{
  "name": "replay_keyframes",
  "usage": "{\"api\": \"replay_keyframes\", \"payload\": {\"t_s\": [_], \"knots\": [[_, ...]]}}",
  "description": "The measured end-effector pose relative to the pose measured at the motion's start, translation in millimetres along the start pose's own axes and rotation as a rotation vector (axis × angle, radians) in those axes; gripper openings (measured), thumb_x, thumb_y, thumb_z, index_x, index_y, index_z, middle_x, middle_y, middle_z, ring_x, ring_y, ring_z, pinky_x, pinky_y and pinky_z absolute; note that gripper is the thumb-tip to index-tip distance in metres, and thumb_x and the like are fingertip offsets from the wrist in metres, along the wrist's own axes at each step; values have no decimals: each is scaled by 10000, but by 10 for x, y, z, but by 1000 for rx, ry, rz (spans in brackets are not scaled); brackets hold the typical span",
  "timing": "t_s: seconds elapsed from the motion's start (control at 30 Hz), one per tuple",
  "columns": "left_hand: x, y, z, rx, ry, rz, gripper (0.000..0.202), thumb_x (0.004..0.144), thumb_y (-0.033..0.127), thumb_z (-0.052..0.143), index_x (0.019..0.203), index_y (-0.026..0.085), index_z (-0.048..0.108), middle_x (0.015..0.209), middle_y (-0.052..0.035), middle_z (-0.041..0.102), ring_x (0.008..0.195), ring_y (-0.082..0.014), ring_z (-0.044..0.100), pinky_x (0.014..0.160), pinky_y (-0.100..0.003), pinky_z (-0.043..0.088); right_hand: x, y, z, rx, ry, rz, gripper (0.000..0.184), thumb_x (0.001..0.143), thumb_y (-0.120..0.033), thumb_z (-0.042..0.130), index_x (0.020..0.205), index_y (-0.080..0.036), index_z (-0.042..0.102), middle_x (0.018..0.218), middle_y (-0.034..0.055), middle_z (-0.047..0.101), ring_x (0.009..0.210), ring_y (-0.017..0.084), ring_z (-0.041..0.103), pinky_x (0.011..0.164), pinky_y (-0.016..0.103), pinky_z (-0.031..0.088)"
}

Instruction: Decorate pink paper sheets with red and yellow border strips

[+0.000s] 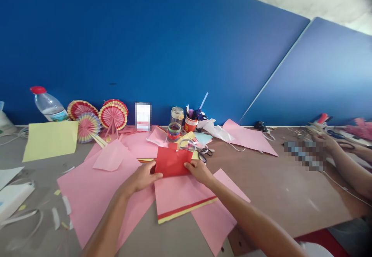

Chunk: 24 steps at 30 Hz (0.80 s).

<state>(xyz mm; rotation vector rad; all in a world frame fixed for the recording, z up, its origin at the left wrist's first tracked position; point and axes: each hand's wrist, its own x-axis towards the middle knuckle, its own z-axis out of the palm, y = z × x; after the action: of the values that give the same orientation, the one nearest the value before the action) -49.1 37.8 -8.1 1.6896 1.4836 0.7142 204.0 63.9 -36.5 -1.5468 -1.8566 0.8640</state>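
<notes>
A folded red paper [172,161] stands held between both my hands above the table. My left hand [143,177] pinches its lower left edge, fingers closed on it. My right hand [198,170] grips its lower right corner. Under the hands lies a stack of pink, red and yellow sheets [180,199], on top of larger pink sheets [95,187] spread over the table.
Paper fans [113,114] lean on the blue partition [162,44], beside a water bottle [48,105], a yellow sheet [50,139], tape rolls [173,131], a red pen cup [190,123] and scissors [200,151]. Another person's arms [345,160] work at the right. Paper scraps [59,209] lie left.
</notes>
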Motion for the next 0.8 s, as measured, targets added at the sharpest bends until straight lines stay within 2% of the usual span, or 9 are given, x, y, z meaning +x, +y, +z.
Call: {"api": "replay_keyframes", "payload": {"t_s": [0.17,0.23,0.27,0.37,0.43,0.5,0.57,0.7,0.8], "knots": [[103,13,139,86,126,-91,70,692,272,614,688,205,596,680,-21,676,730,-214,637,683,-270,419,110,-58,-35,21,-2,-58,246,808,-354,511,640,-180,468,588,-52,407,555,96,384,518,223,304],[100,-24,169,95,156,-96,71,714,273,591,727,203,596,721,-30,687,757,-217,639,703,-280,423,118,-78,-72,32,-34,-117,121,749,-288,581,751,-170,551,686,-35,500,622,109,450,578,227,368],[95,-49,175,82,164,-90,93,731,282,575,772,204,605,772,-38,700,791,-221,643,717,-283,431,116,-83,-91,36,-51,-149,125,715,-250,609,806,-170,581,749,-21,538,676,121,483,624,234,400],[81,-129,168,-99,173,-55,216,761,351,564,902,199,623,902,-49,715,893,-233,644,757,-285,462,104,-63,-132,44,-79,-221,296,659,-172,638,955,-181,632,924,28,597,881,177,532,783,285,442],[75,-161,153,-288,172,-54,280,744,410,601,902,181,629,889,-50,713,882,-243,646,754,-293,481,97,-18,-137,53,-82,-266,431,671,-156,629,1101,-194,621,1021,60,611,993,211,531,866,333,434],[69,-161,144,-432,165,-72,324,722,445,640,885,166,632,865,-49,711,851,-243,647,747,-305,494,94,36,-124,46,-64,-305,535,693,-178,640,1224,-207,573,1081,83,619,1035,232,542,926,389,410],[65,-139,147,-526,157,-89,361,706,460,669,904,160,636,862,-46,713,843,-240,650,747,-313,502,96,75,-104,15,-29,-312,549,707,-232,667,1246,-203,565,1078,98,633,1020,248,566,962,442,378],[66,-98,175,-610,160,-96,433,683,472,706,972,155,641,918,-59,720,883,-249,656,780,-325,508,106,60,-87,48,-8,-248,463,720,-290,678,1163,-181,602,997,79,661,941,232,601,922,422,394],[63,-76,193,-614,147,-90,437,703,463,702,1002,151,632,980,-78,714,931,-256,652,831,-347,500,109,17,-72,230,-56,-179,421,753,-286,633,1146,-152,568,822,21,643,743,157,593,748,310,444]]}}
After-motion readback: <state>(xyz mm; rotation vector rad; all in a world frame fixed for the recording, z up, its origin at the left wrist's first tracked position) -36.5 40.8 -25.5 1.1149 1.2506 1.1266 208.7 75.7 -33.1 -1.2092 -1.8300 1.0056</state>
